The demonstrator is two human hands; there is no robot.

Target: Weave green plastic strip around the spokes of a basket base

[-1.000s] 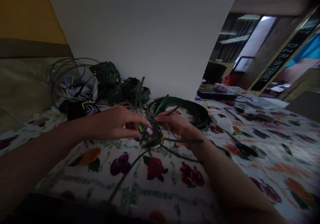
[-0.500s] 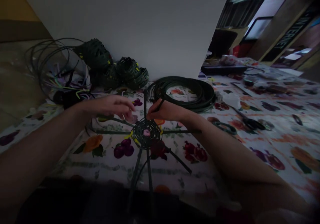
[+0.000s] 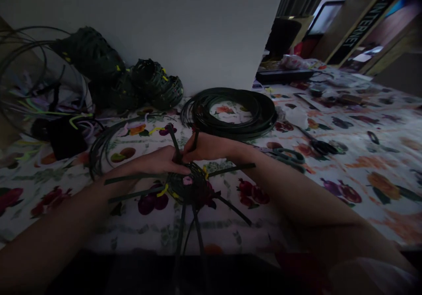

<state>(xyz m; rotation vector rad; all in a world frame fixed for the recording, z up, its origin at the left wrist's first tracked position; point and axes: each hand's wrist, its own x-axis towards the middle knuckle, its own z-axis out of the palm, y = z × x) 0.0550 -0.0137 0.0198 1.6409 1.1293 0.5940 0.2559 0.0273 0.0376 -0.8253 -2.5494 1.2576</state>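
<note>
A small round woven disc of dark green strips (image 3: 189, 187) lies on the tablecloth, with a pink centre and yellow ties. Several stiff spokes radiate from it. My left hand (image 3: 154, 163) lies across the disc's upper left edge, its fingers against an upward spoke (image 3: 173, 141). My right hand (image 3: 206, 147) pinches a dark strip (image 3: 195, 140) at the disc's upper edge. The fingertips of both hands meet there and hide that part of the weave.
A large coil of dark green strip (image 3: 231, 112) lies behind my hands, and a thinner coil (image 3: 99, 154) lies by my left forearm. Dark woven baskets (image 3: 154, 84) and a bag of coloured strips stand against a white panel. Scissors (image 3: 318, 147) lie to the right.
The view has tilted and shifted. My left hand has come down from above the disc onto its edge. Both hands now meet at the disc's upper edge, and the spokes lie clearly spread.
</note>
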